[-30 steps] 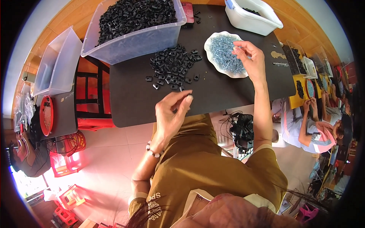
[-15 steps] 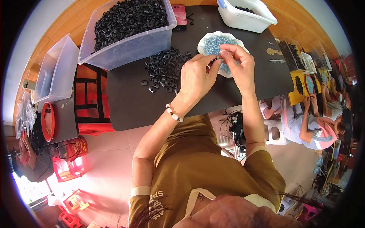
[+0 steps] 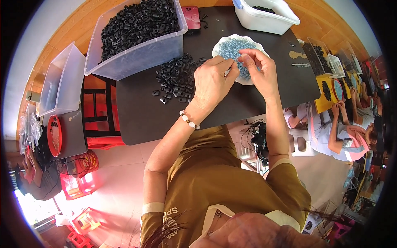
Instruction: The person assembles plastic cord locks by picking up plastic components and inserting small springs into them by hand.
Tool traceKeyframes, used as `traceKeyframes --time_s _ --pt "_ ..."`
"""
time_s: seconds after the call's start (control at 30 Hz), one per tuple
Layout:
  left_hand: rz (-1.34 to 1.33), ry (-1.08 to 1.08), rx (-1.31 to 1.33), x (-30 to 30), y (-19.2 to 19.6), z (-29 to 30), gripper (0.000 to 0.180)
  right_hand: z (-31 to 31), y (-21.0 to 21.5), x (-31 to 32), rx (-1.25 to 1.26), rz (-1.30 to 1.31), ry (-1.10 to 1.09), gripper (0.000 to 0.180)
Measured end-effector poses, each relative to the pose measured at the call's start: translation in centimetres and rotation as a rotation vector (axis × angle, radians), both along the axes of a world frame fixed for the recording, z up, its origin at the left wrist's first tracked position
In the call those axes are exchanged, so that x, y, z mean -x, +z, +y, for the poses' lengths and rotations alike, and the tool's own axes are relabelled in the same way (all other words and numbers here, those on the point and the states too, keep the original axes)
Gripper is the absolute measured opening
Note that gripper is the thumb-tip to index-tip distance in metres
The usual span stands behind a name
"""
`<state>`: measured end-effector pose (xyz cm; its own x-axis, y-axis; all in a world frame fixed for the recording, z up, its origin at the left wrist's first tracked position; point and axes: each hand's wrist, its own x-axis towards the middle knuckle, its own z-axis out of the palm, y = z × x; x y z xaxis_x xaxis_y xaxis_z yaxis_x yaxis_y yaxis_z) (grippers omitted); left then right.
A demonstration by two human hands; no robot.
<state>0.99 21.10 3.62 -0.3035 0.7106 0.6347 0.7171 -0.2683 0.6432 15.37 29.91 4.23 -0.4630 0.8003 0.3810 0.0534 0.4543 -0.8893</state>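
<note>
My left hand [image 3: 213,80], with a beaded bracelet [image 3: 189,120] on its wrist, is closed in a pinch over the dark table. Close beside it, my right hand [image 3: 261,72] has its thumb and forefinger drawn together. What sits between the fingertips of either hand is too small and covered to make out. Both hands are above the near side of a white scalloped dish [image 3: 216,48] filled with small clear bluish pieces [image 3: 235,46]. Left of my left hand lies a loose pile of small black plastic parts [image 3: 175,76].
A large clear bin [image 3: 136,62] heaped with black parts stands at the back left. Behind the dish is a white tub [image 3: 264,22]; a red box [image 3: 191,18] lies by the bin. An open clear bin [image 3: 62,78] stands further left. Other people work at both sides.
My hands have shifted slightly left, and a gap has opened between their fingertips. The dark bit seen between them earlier is no longer visible.
</note>
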Motion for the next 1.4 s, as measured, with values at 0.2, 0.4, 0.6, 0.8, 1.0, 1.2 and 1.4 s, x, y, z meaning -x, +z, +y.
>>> traceKeyframes --time_s 0.2,0.4,0.6,0.8,1.0,1.2,1.4 --pt "0.298 0.083 -0.075 0.3 -0.5 1.1 0.014 0.8 0.4 -0.4 0.005 -0.101 -0.086 0.028" --pt "0.39 0.073 -0.076 -0.1 -0.5 1.2 0.008 0.1 1.3 0.0 -0.098 -0.248 -0.117 0.031" --pt "0.301 0.041 -0.05 0.2 -0.3 1.1 0.009 0.0 1.3 -0.2 -0.112 -0.279 -0.09 0.021" --pt "-0.575 -0.238 0.266 1.2 0.2 0.8 0.019 0.2 1.4 -0.9 -0.2 -0.164 -0.043 0.009" --pt "-0.824 -0.328 0.403 1.6 0.6 -1.9 0.028 -0.3 1.5 -0.9 -0.343 -0.337 -0.168 0.014" --pt "-0.908 -0.347 0.402 1.6 -0.1 -4.4 0.026 -3.0 0.9 0.6 -0.099 -0.096 0.212 0.011" --pt "-0.944 -0.336 0.415 2.2 -0.7 -4.5 0.028 -2.6 0.6 1.5 -0.029 -0.14 0.234 0.006"
